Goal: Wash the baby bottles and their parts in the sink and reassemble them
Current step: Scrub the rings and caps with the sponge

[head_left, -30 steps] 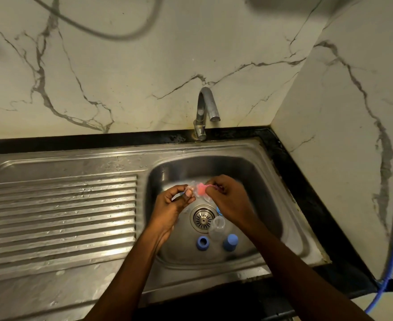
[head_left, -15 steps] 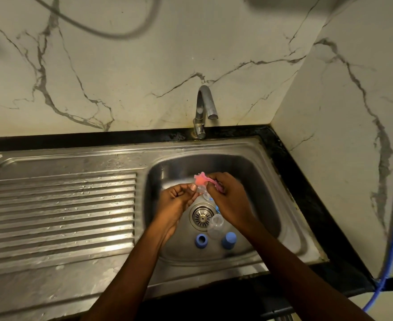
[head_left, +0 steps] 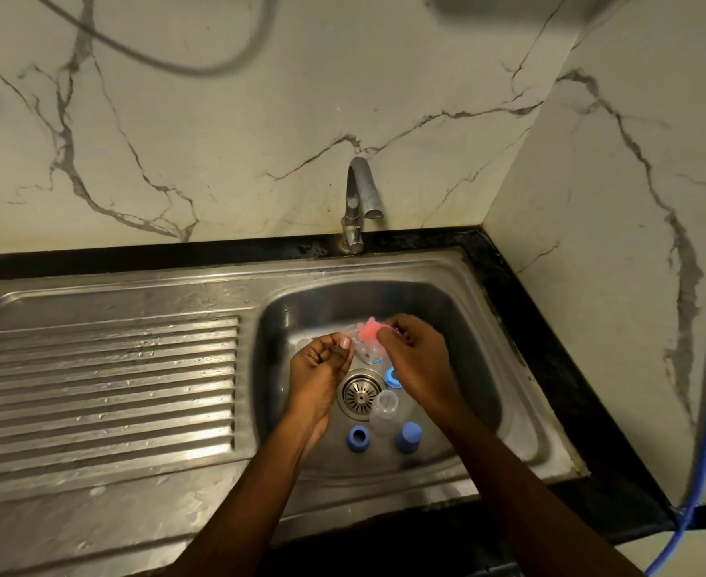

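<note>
Clear plastic bottle part (head_left: 365, 351) pinched by left hand (head_left: 318, 372) over steel sink (head_left: 490, 347), so runoff drains; right hand (head_left: 417, 360) fingers clamp pink scrubber (head_left: 370, 329).

The sink (head_left: 426, 269) is brushed stainless steel, wet-bright, and its ribbed drainboard (head_left: 105, 381) at nine o'clock is beaded with drops. The tap (head_left: 359, 193) at twelve is duller, spotted metal. Behind it the wall (head_left: 259, 139) is smooth, glossy, grey-veined marble; the table (head_left: 551, 368) edging the steel is black, matt and scuffed. Towards six o'clock from the metal strainer (head_left: 359, 394) lie matt blue plastic caps (head_left: 358, 438) and a clear plastic bottle (head_left: 383, 412). The right hand (head_left: 417, 360) pinches a soft-looking pink piece (head_left: 370, 329); the left hand (head_left: 322, 368) holds a glossy clear part (head_left: 363, 347).
</note>
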